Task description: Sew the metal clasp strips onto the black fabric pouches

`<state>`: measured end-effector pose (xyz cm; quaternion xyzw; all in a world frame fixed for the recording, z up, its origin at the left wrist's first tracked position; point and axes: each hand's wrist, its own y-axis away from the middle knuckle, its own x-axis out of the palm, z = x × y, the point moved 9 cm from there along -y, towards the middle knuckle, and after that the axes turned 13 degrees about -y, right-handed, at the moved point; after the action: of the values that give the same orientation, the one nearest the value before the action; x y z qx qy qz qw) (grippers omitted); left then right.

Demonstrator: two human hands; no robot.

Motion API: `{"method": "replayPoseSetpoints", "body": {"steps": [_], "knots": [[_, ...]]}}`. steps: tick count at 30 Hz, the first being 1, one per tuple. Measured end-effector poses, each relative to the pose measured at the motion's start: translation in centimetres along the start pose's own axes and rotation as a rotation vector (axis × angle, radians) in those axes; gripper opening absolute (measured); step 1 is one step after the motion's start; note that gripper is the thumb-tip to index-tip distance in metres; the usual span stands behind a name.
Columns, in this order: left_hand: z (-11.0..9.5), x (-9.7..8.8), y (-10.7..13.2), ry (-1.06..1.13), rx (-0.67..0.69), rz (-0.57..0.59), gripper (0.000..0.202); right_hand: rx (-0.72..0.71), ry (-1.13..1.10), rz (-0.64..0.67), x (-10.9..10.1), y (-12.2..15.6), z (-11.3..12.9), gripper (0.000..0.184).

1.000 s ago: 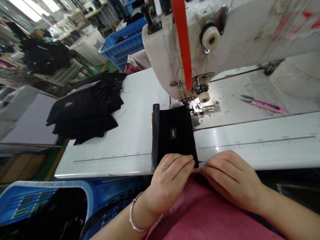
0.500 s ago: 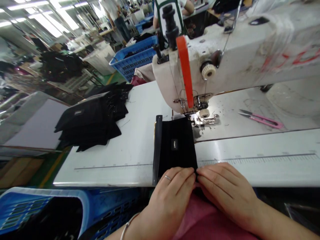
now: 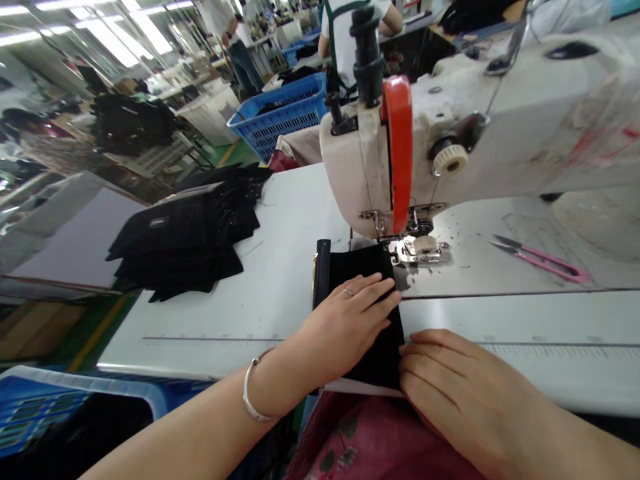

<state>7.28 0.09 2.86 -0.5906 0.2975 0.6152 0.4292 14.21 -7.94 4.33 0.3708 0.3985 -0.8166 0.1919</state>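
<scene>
The one head-worn view looks forward and down from close above the hands, across the bench.

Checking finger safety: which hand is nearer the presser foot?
Left. Left hand lies on the fabric, just short of the presser foot; right hand is farther back, at the fabric's edge.

A silver bangle, ring and flowered maroon garment are worn.

Black fabric; pink snips handle; red lever; blue crate; maroon floral garment.
</scene>
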Motion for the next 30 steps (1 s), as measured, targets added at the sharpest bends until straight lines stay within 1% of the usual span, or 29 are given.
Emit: {"method": "replayPoseSetpoints", "body": {"steps": [4, 7, 11, 16, 18, 21, 24, 27, 30], "knots": [[0.4, -0.6, -0.1, 0.024, -0.016, -0.033, 0.036, -0.001, 0.007, -0.032, -0.4, -0.4, -0.5, 0.035], [1.2, -0.3, -0.6, 0.008, -0.014, -0.049, 0.037, -0.002, 0.009, -0.034, -0.4, -0.8, -1.2, 0.034], [2.0, 0.1, -1.3, -0.033, 0.014, -0.066, 0.038, -0.004, 0.01, 0.026, 0.1, -1.3, -2.5, 0.031], [1.0, -0.3, -1.3, -0.017, 0.066, -0.015, 0.032, -0.007, 0.023, 0.087, 0.3, -2.0, -4.1, 0.022], [0.9, -0.6, -1.2, -0.003, 0.06, -0.025, 0.028, -0.013, 0.019, 0.109, 0.4, -2.3, -4.7, 0.019], [1.5, -0.6, -1.5, 0.017, 0.037, -0.063, 0.024, -0.025, 0.004, 0.142, 0.5, -2.6, -5.9, 0.013], [2.4, -0.2, -2.0, 0.026, 0.043, -0.095, 0.022, -0.029, 0.012, 0.175, 0.7, -2.9, -7.0, 0.007], [2.6, 0.0, -2.3, 0.005, 0.066, -0.085, 0.027, -0.022, 0.028, 0.17, 0.7, -3.2, -7.9, 0.01], [2.5, -0.1, -2.3, 0.082, 0.043, -0.047, 0.018, -0.003, 0.048, 0.149, 0.6, -3.2, -8.6, 0.014]]}}
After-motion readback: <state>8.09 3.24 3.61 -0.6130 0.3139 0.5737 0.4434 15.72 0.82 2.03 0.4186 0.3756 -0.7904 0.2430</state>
